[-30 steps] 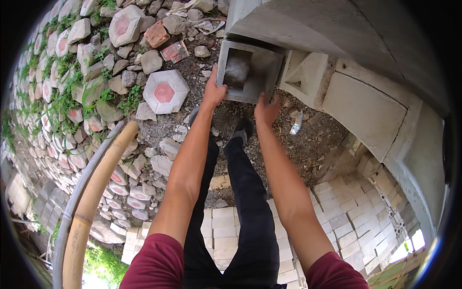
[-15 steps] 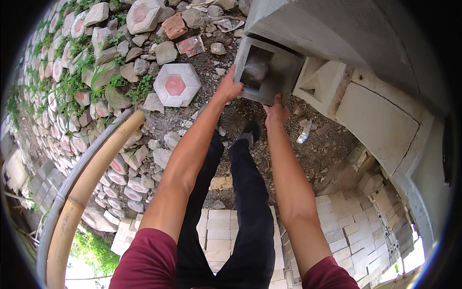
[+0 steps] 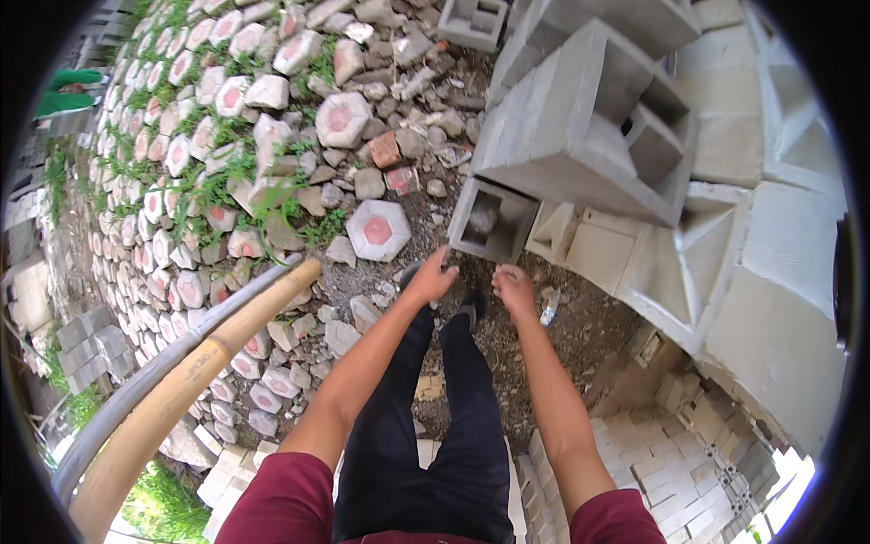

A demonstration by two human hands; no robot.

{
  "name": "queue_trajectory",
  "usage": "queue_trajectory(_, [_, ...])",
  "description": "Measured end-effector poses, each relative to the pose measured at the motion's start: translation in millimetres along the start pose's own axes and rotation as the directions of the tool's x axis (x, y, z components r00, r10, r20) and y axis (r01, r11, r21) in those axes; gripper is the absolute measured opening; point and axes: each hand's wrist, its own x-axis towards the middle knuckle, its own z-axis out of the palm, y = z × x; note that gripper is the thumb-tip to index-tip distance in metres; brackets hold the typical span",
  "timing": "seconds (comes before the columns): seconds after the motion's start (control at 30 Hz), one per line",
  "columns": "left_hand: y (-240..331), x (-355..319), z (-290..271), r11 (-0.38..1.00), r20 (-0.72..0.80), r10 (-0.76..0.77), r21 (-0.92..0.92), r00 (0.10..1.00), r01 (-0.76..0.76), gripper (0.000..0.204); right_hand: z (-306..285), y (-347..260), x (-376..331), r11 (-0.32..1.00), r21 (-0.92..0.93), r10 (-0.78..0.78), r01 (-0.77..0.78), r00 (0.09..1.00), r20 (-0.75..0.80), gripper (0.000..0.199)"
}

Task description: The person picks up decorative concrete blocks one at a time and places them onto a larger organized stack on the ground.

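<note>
A grey square hollow concrete block [image 3: 464,210] sits on the ground beside stacked blocks, a rounded stone [image 3: 482,218] visible through its opening. Just off its near left corner is my left hand [image 3: 433,276], empty, with thumb and fingers apart. My right hand [image 3: 515,290] is just below the block's near right corner, its fingers curled in with nothing visible in them. Neither hand grips the block. Between my arms, my dark shoe [image 3: 475,304] stands on the dirt.
Large pale hollow blocks [image 3: 580,127] are stacked at the right. Rubble and hexagonal pavers with red centres [image 3: 377,230] cover the left. A bamboo pole [image 3: 213,358] slants in at lower left. A crumpled clear wrapper [image 3: 549,308] lies right of my right hand.
Both hands have let go of the hollow block and drawn back toward me. The view has shifted, showing more of the stacked blocks at the right.
</note>
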Motion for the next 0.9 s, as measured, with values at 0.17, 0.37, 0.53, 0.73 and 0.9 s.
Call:
queue_trajectory(0.17, [86, -116, -63, 0.999, -0.03, -0.05, 0.001, 0.998, 0.05, 0.056, 4, -54, -111, 0.996, 0.004, -0.088, 0.089, 0.971, 0.224, 0.027])
queue_trajectory(0.37, [199, -214, -135, 0.999, -0.282, -0.003, 0.041, 0.959, 0.015, 0.051, 11, -143, -216, 0.939, -0.003, -0.323, 0.344, 0.887, 0.33, 0.027])
queue_trajectory(0.53, [262, -307, -127, 0.987, -0.582, 0.027, -0.112, 0.813, -0.113, 0.047, 0, -176, -263, 0.866, 0.044, -0.432, 0.498, 0.701, 0.568, 0.027])
queue_trajectory(0.73, [265, -436, -38, 0.923, -0.782, -0.121, -0.315, 0.611, -0.221, 0.044, -10, -197, -312, 0.679, -0.096, -0.413, 0.728, 0.487, 0.77, 0.023])
queue_trajectory(0.9, [248, -529, 11, 0.837, -0.886, -0.28, -0.415, 0.37, -0.358, 0.042, 31, -196, -362, 0.615, -0.015, -0.391, 0.788, 0.322, 0.862, 0.016])
